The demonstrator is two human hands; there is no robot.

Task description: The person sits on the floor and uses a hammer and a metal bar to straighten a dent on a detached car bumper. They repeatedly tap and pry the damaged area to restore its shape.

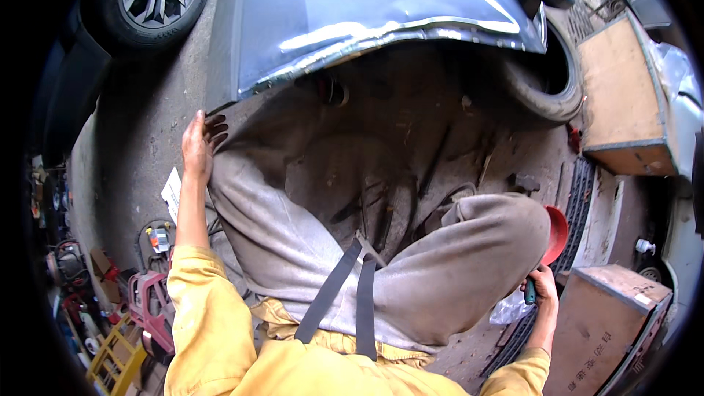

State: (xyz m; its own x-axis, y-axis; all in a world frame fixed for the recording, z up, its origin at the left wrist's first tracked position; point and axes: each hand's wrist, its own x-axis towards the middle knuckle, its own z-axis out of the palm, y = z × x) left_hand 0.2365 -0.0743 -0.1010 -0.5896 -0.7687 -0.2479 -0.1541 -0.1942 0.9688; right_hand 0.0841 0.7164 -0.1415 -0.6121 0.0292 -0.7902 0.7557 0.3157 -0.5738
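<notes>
The red funnel (556,233) sits at the person's right, just past the bent grey-trousered knee (469,249), its bowl rising above the right hand (541,287). That hand's fingers are clenched round the green handle (529,292) below the bowl, so the funnel stands above the knuckles. The left hand (196,145) lies flat with fingers spread loose, its fingertips (217,129) against the lower edge of the blue car body panel (352,15), grasping nothing.

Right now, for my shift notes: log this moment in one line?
left hand: flat on concrete floor beside dented blue car panel | right hand: grips green-handled red tool
</notes>
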